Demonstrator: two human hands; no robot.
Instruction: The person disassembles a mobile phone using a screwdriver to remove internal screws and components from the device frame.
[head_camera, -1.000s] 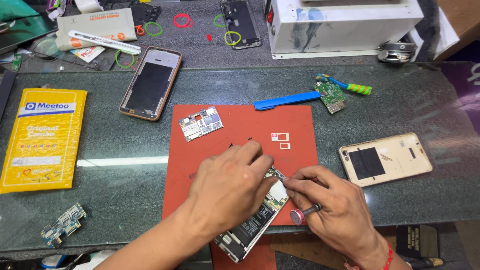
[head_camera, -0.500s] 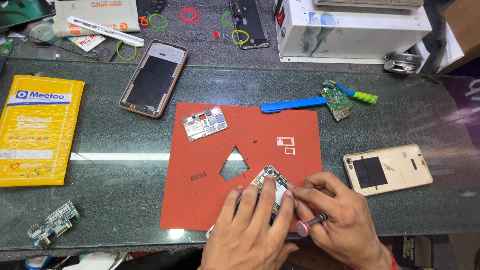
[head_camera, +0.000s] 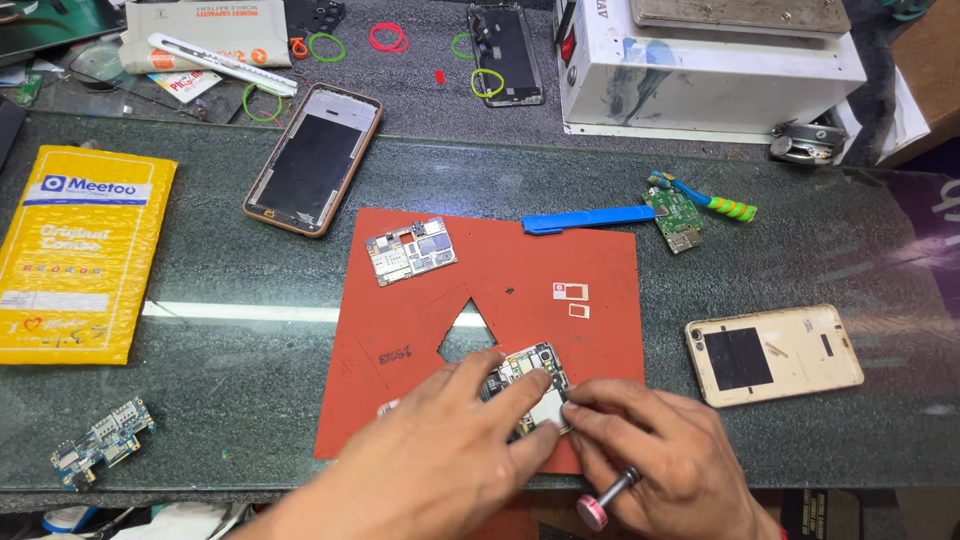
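While the opened phone (head_camera: 525, 385) lies on the red mat (head_camera: 590, 260), the left hand (head_camera: 440, 460) presses it flat and the right hand (head_camera: 660, 460) pinches its edge.

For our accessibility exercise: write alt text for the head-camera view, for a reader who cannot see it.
Two hands, left and right, press on an opened phone lying on a red mat. A circuit board and blue pry tool rest on the mat; a gold back cover lies to the right.

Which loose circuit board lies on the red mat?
The silver-shielded circuit board at the mat's upper left; the other two rest on glass.
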